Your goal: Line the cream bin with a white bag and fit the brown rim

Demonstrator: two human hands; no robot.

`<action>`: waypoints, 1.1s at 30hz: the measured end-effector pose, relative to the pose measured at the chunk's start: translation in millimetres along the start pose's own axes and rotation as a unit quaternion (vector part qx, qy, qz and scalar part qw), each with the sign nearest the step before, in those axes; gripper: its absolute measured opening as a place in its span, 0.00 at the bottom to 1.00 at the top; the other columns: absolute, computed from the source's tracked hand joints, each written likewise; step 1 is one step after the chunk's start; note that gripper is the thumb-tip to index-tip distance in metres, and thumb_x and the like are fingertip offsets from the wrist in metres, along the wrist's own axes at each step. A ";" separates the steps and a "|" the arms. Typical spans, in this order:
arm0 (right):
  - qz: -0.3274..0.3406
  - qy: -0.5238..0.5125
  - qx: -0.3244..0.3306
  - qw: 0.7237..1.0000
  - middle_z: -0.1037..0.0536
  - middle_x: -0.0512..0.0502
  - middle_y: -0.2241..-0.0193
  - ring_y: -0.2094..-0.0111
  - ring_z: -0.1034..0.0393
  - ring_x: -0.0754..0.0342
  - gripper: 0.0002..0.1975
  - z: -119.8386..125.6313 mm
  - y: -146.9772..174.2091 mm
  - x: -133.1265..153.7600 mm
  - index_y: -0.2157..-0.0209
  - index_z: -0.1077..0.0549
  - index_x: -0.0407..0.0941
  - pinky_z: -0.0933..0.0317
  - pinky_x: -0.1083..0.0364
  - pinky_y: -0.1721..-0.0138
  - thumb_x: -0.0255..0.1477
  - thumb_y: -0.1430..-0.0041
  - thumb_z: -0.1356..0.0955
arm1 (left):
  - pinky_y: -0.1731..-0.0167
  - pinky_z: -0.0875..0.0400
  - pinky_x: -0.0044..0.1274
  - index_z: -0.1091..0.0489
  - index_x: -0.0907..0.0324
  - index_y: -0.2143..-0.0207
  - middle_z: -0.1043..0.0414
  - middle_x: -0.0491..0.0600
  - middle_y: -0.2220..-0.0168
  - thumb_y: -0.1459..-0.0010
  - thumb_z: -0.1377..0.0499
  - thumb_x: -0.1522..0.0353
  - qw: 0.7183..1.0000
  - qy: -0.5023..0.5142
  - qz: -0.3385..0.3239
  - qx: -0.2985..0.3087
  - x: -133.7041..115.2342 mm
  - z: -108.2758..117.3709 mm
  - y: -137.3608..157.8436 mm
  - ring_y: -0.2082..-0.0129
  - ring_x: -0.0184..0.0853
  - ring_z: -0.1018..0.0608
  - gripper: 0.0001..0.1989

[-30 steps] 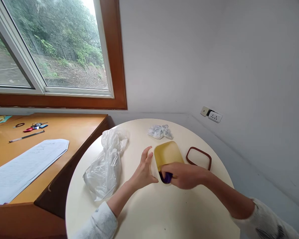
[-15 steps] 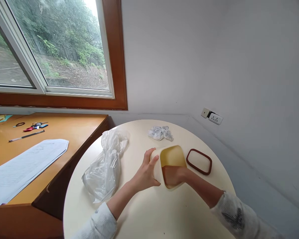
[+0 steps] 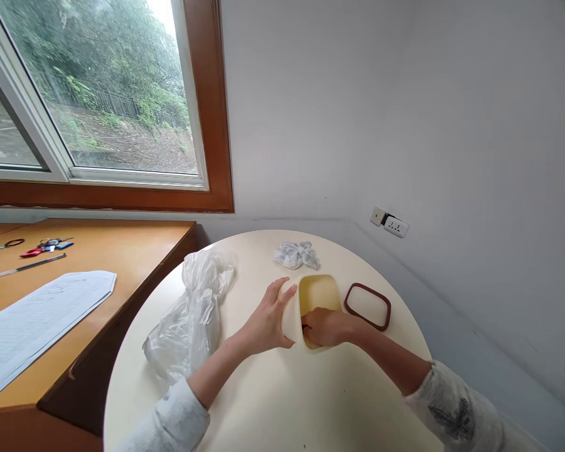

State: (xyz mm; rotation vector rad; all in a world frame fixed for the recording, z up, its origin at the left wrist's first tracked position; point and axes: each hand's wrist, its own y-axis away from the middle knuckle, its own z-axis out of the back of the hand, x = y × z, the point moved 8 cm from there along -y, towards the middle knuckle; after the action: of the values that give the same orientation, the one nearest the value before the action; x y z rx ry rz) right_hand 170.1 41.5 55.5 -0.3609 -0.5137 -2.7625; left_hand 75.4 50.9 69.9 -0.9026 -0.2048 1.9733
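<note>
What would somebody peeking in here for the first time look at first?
Probably the pale yellow box near the middle of the round table, with the left hand holding its side and the right hand reaching inside. Next, maybe the big crinkly plastic bag on the table's left side, or the bright window at the upper left with green trees outside.

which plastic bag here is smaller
The bunched bag near the back edge of the round table; the other bag, on the left, is far longer.
</note>
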 end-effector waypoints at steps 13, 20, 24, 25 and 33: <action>0.104 -0.201 -0.191 0.955 0.30 0.51 0.74 0.74 0.39 0.58 0.07 14.5 73.8 32.7 0.68 0.35 0.45 0.43 0.59 0.74 0.29 0.41 0.42 | 0.50 0.39 0.43 0.67 0.48 0.40 0.62 0.57 0.41 0.70 0.34 0.75 0.998 0.035 0.036 -0.024 9.2 6.2 -3.7 0.42 0.53 0.49 0.59; 0.209 -0.082 -0.383 0.896 0.26 0.44 0.64 0.62 0.32 0.52 0.14 -0.1 77.9 18.7 0.53 0.37 0.46 0.42 0.45 0.52 0.24 0.42 0.40 | 0.46 0.42 0.37 0.67 0.51 0.39 0.60 0.55 0.41 0.69 0.33 0.71 0.995 0.085 0.041 0.024 18.8 17.3 -5.5 0.41 0.48 0.48 0.59; 0.237 -0.004 -0.399 0.886 0.26 0.44 0.63 0.63 0.32 0.52 0.15 -7.2 79.9 7.0 0.53 0.38 0.44 0.41 0.45 0.53 0.23 0.42 0.40 | 0.45 0.43 0.37 0.67 0.52 0.39 0.61 0.55 0.39 0.68 0.32 0.68 0.993 0.094 0.035 0.067 18.0 21.9 -8.3 0.40 0.47 0.50 0.60; 0.238 0.005 -0.403 0.884 0.26 0.43 0.63 0.64 0.32 0.52 0.15 -9.0 79.4 6.0 0.53 0.38 0.44 0.41 0.45 0.54 0.23 0.43 0.40 | 0.45 0.43 0.37 0.68 0.52 0.38 0.61 0.55 0.39 0.67 0.32 0.67 0.992 0.095 0.037 0.069 17.4 22.8 -7.9 0.40 0.47 0.50 0.59; 0.181 -0.056 -0.458 0.869 0.26 0.42 0.66 0.65 0.34 0.50 0.14 -7.5 61.9 16.6 0.54 0.37 0.42 0.39 0.51 0.63 0.24 0.43 0.40 | 0.44 0.52 0.46 0.71 0.51 0.39 0.61 0.59 0.39 0.55 0.36 0.65 0.996 -0.021 0.063 -0.061 11.8 3.0 18.1 0.39 0.49 0.54 0.52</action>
State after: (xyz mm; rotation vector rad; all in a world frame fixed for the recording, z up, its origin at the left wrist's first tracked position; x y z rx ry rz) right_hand 174.6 -20.5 72.6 -0.7296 0.8206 -2.4197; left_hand 57.6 50.8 57.4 -0.9737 -0.3020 2.1161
